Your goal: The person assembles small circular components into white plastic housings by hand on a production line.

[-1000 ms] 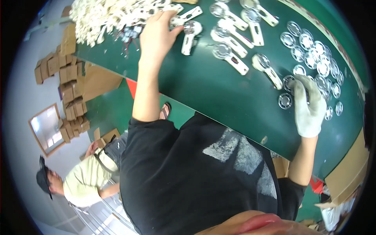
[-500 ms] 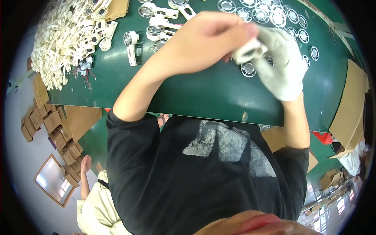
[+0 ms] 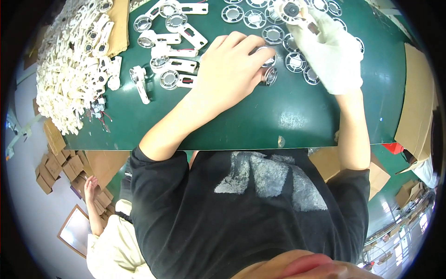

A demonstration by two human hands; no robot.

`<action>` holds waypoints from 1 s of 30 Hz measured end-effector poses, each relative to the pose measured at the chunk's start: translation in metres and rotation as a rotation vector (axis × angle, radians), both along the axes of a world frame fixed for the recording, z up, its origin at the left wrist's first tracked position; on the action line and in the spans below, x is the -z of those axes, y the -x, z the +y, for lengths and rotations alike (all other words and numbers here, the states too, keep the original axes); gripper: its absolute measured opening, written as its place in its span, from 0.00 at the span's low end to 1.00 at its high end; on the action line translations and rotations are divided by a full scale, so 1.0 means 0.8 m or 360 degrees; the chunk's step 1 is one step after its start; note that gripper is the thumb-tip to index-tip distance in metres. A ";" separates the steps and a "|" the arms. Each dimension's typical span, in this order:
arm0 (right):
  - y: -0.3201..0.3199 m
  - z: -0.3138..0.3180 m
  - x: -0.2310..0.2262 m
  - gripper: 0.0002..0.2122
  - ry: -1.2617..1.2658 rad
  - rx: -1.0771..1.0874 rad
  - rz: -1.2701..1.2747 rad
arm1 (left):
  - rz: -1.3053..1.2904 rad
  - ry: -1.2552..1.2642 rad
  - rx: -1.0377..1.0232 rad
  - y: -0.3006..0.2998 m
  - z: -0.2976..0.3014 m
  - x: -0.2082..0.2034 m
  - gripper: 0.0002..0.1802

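Note:
My bare left hand [image 3: 232, 69] is over the table with its fingers curled. Between its thumb and fingers is a round silver-rimmed grille [image 3: 270, 76], tipped on edge; another round grille [image 3: 267, 56] lies partly beneath the fingertips. My right hand [image 3: 329, 53], in a white glove, is farther up and to the right. It grips a white plastic housing [image 3: 291, 10] with a round head and a dark centre, its lower part partly covered by the glove. Several loose round grilles [image 3: 273, 34] lie around and below this hand.
On the green table [image 3: 223, 125], white housings fitted with round grilles [image 3: 169, 79] lie left of centre. A large heap of white plastic parts [image 3: 69, 69] fills the left side, with small wired parts [image 3: 97, 108] beside it. Cardboard [image 3: 413, 102] stands at the right edge.
My hands have moved apart. The right hand has carried the white housing up and away, while the left has come down to the grilles on the table.

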State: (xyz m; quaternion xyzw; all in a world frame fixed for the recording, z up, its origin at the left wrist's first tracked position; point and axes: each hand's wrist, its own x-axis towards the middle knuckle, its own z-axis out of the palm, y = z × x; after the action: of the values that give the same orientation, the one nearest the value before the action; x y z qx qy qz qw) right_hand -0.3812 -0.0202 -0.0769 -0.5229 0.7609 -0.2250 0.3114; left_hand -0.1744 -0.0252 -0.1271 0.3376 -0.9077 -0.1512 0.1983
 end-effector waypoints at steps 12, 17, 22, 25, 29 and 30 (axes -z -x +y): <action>-0.008 0.014 -0.013 0.16 0.0075 -0.0614 0.0295 | 0.0348 -0.0084 0.0066 -0.005 -0.033 -0.065 0.30; -0.014 0.022 -0.010 0.14 0.0176 -0.0724 0.0412 | 0.0423 -0.0143 0.0059 -0.011 -0.033 -0.050 0.29; -0.011 0.021 -0.007 0.14 0.0209 -0.0753 0.0365 | 0.0611 -0.0193 0.0210 -0.011 -0.039 -0.024 0.29; -0.010 0.020 -0.009 0.14 0.0235 -0.0721 0.0317 | 0.0666 -0.0258 0.0216 -0.011 -0.043 -0.031 0.29; -0.013 0.014 -0.016 0.12 0.0139 -0.0713 0.0132 | 0.0613 -0.0099 0.0182 -0.017 -0.038 -0.036 0.30; -0.012 0.017 -0.019 0.11 0.0144 -0.0753 0.0063 | 0.0585 -0.0153 0.0165 -0.017 -0.033 -0.036 0.31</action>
State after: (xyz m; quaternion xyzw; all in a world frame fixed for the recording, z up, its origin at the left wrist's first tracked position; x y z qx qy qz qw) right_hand -0.3720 -0.0069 -0.0620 -0.7043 0.6124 -0.1695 0.3167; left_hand -0.1604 -0.0516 -0.0985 0.2662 -0.8640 -0.2635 0.3363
